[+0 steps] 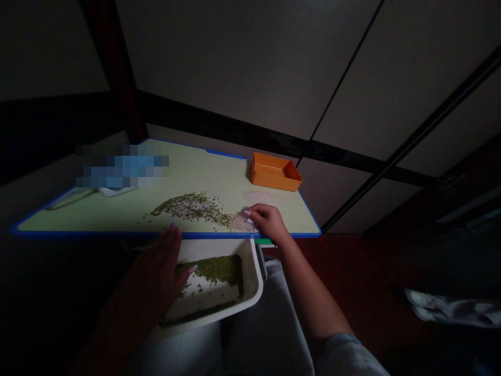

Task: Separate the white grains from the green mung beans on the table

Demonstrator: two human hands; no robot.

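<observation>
Small green grains or pods lie scattered in a thin layer across the pale, blue-edged table. At the right end of this spread, my right hand rests low over a pinkish printed patch on the tabletop. Its thumb and forefinger are pinched together, and whatever is between them is too small to make out. My left hand has its fingers stretched out toward the table's front edge, thumb apart, above a white tray. Inside that tray lies a heap of similar green bits.
An orange open box stands at the table's back right. Something blue and blurred sits at the left on a white base. Behind the table rises a panelled wall; a pale cloth-like object lies on the dark floor at right.
</observation>
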